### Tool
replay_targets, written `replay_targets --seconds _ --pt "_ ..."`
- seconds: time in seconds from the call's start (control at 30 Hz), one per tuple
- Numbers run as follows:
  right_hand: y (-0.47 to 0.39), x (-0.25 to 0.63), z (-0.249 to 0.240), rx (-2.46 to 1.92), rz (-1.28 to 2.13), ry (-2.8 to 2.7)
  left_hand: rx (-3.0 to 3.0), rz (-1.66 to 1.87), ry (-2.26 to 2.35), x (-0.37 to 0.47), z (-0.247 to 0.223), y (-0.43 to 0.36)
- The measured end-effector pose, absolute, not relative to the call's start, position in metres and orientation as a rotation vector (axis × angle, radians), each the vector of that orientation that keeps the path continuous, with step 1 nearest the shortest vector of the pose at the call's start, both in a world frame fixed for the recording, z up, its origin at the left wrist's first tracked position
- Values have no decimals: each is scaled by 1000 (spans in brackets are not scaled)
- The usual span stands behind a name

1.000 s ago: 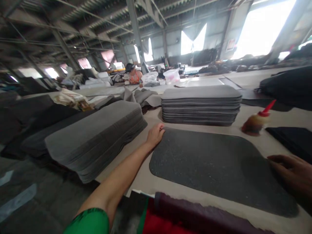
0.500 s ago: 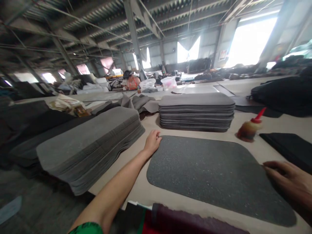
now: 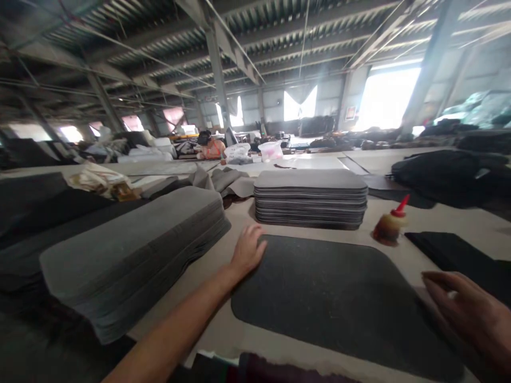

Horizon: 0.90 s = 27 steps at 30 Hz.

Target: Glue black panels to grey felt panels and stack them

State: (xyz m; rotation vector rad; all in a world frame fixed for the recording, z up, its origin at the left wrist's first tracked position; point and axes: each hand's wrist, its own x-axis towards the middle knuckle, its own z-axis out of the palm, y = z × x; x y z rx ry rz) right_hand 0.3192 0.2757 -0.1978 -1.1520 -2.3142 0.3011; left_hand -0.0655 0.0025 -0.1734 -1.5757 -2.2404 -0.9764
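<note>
A dark grey sheet with rounded corners (image 3: 331, 298) lies flat on the pale table in front of me. My left hand (image 3: 248, 249) rests at its upper left corner, fingers loosely bent with the thumb apart. By the sheet's right edge is my right hand (image 3: 463, 300), its thumb and forefinger brought together in a pinch. Whatever may be between those fingertips is too small to make out. Behind the sheet stands a neat stack of grey sheets (image 3: 309, 202). A squeeze bottle with a red nozzle (image 3: 390, 226) and brown contents stands beyond my right hand.
A taller stack of grey sheets (image 3: 136, 250) leans along the table's left side. Folded black material (image 3: 455, 252) lies at the right, with a dark heap (image 3: 451, 178) behind it. Crumpled grey pieces (image 3: 223, 181) and plastic bags (image 3: 237, 154) lie farther back. A person (image 3: 211, 149) is in the distance.
The view has shifted, so the table's contents appear lower and mostly farther left. My right hand's fingertips have come off the sheet's edge. The left hand stays at the corner.
</note>
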Motion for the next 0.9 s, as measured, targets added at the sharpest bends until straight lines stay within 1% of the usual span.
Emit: replay_targets --seconds 0.1,0.2,0.27,0.33,0.43,0.67,0.9 --pt "251 306 -193 -794 398 -2417 -2168 -850 -2016 -13 -159 -4" --pt "234 286 -205 -411 257 -2669 -2682 -616 -1661 32 -158 -9" --pt "232 278 -219 -309 125 -2773 -2785 -508 -1662 48 -164 -11" --pt "235 276 -233 -284 25 -2827 -2768 -492 -1843 53 -170 -11" --pt "241 278 -242 -297 -39 -2863 -2744 -525 -2034 54 -172 -11" --pt "239 280 -239 -292 -61 -2861 -2440 -580 -2464 52 -175 2" --pt "242 281 -243 -212 -153 -2764 -2043 -341 -2637 21 -181 10"
